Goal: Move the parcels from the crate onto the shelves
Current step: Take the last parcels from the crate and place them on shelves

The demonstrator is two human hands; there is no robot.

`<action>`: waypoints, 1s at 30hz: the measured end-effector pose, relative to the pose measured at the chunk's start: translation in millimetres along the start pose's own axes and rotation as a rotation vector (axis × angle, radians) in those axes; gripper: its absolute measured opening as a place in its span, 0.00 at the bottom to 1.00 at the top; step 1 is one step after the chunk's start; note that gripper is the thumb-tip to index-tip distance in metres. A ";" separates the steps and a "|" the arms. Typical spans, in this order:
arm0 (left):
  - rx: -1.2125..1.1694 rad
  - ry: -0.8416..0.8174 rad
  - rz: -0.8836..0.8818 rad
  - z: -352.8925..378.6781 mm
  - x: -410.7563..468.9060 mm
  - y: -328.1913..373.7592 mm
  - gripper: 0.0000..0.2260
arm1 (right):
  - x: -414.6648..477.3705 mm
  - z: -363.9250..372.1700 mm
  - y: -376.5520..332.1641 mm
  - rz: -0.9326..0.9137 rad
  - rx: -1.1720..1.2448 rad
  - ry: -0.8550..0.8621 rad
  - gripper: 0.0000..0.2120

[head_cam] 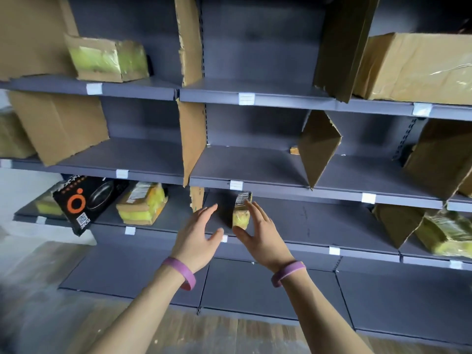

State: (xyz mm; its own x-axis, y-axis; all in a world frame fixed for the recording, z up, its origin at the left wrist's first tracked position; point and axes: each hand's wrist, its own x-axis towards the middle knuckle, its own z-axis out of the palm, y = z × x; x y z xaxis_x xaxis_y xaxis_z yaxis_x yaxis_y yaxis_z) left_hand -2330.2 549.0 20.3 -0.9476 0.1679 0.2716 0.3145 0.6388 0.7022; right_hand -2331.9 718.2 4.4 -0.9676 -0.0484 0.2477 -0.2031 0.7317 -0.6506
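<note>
Small parcel (241, 217) is stood upright on the shelf (319, 226), just below frame centre, and is pinched between thumb and fingers of the right hand (260, 238). Left hand (198, 236) is held spread at the parcel's 9 o'clock, apart from it, nothing gripped. Further at 9 o'clock, a taped parcel (143, 203) and a black box (84, 203) are seen.

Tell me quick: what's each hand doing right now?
Left hand: open, holding nothing.
Right hand: holding the parcel upright on the shelf.
</note>
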 end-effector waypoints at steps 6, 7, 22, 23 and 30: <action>0.044 0.149 -0.047 -104.0 -36.6 -54.1 0.23 | 20.8 65.7 -98.9 -0.202 -0.006 -0.087 0.34; 0.050 0.180 -0.053 -124.3 -43.0 -67.4 0.23 | 24.8 80.3 -119.1 -0.237 0.001 -0.100 0.33; 0.148 0.282 -0.234 -367.9 -116.7 -269.9 0.23 | 50.3 294.1 -358.9 -0.361 0.075 -0.243 0.34; 0.145 0.285 -0.230 -377.5 -115.3 -277.4 0.23 | 56.0 300.9 -367.9 -0.365 0.069 -0.241 0.34; 0.098 0.367 -0.203 -431.3 -84.8 -320.9 0.22 | 111.6 338.7 -415.7 -0.399 0.049 -0.227 0.33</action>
State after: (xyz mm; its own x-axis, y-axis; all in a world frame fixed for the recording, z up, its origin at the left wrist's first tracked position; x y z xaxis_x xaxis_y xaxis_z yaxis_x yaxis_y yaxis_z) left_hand -2326.8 5.9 55.8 -0.9014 -0.2359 0.3630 0.0998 0.7027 0.7044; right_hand -2406.2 178.2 59.4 -0.8196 -0.4713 0.3257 -0.5679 0.5933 -0.5706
